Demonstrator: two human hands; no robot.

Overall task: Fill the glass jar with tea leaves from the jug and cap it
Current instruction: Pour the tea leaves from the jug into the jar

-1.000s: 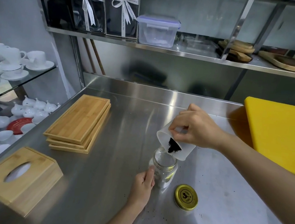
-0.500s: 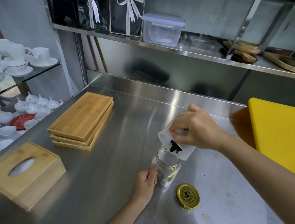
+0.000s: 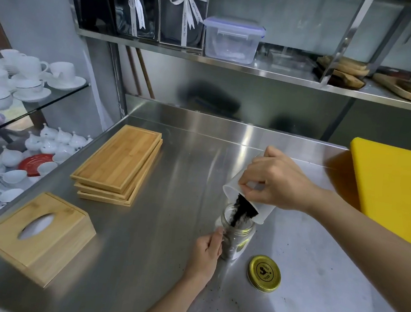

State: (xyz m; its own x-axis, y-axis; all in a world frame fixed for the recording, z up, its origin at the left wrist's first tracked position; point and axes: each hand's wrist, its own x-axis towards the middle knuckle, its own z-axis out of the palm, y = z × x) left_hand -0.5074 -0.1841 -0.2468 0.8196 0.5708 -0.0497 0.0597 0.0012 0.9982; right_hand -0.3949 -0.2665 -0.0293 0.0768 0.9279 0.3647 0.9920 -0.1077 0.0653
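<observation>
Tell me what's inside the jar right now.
Dark tea leaves are streaming from the tilted jug into the jar. How full the jar is can't be judged; the left hand covers its side.

The right hand point(image 3: 274, 184) covers most of the white jug point(image 3: 261, 214), only its rim showing. The left hand point(image 3: 207, 250) hides the glass jar point(image 3: 238, 236) at nine o'clock. The print on the gold lid point(image 3: 264, 273) is too small to read. At three o'clock the frame crops the yellow board point(image 3: 395, 192).
</observation>
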